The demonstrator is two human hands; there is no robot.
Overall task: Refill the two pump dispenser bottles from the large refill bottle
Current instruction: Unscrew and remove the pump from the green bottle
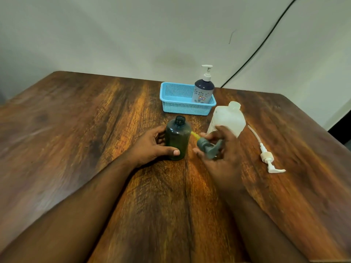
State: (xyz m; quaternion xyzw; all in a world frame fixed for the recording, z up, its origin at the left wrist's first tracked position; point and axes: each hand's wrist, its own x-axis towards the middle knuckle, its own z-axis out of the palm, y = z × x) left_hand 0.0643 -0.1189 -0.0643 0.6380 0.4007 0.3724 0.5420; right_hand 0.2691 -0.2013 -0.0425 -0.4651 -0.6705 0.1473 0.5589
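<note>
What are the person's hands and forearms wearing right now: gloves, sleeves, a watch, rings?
Nothing is visible on them. The left hand and right hand are bare, with no gloves or rings showing. Both forearms are uncovered up to the picture's lower edge, with no sleeve, watch or band in sight.

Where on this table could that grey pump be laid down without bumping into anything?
The wooden table is bare left of the dark green bottle and blue basket, and in front between the forearms. It is crowded on the right: the right hand holds the grey pump beside the white refill bottle, with the white pump lying further right.
</note>
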